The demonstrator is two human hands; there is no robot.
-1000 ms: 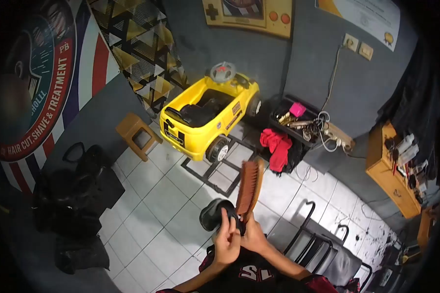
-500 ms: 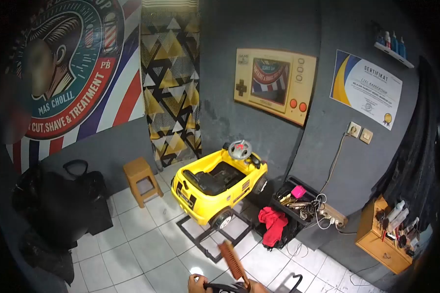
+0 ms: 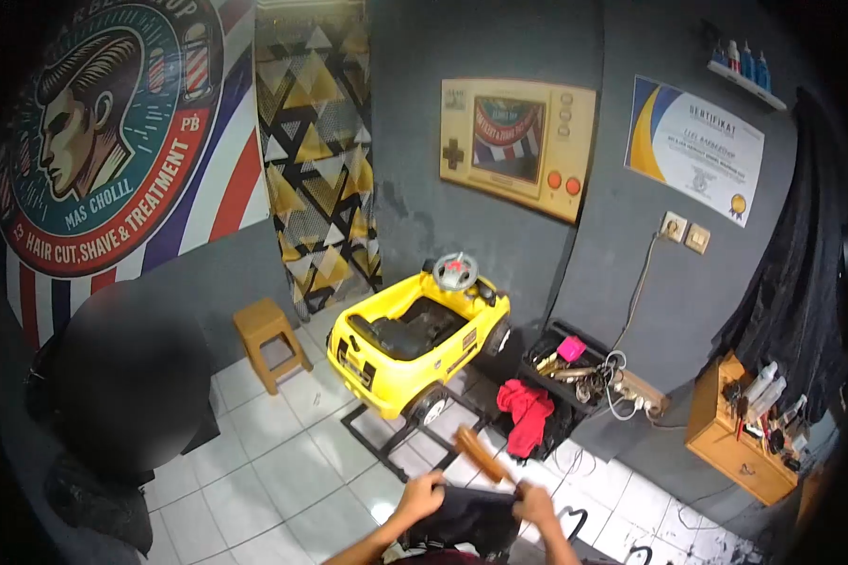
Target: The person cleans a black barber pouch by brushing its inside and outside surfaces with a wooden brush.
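Low in the head view, my left hand (image 3: 422, 496) is closed on the upper left corner of a black item (image 3: 479, 516) that looks like cloth or a soft bag. My right hand (image 3: 537, 506) is at the item's right edge, its fingers wrapped round the handle of a brown brush (image 3: 481, 455). The brush head points up and to the left, over the tiled floor. Whether the right fingers also grip the black item, I cannot tell. The item's lower part runs off the bottom of the view.
Ahead stands a yellow ride-on toy car (image 3: 415, 344) on a black frame. A brown stool (image 3: 271, 344) is left of it. To the right are a black tray (image 3: 561, 363) of tools, a red cloth (image 3: 525, 414) and a wooden cabinet (image 3: 740, 443) with bottles. A blurred dark shape fills the left.
Both hands have risen further into view and moved apart, with the black item now spread between them. The brush has tilted further left and shifted right. The camera view has shifted slightly.
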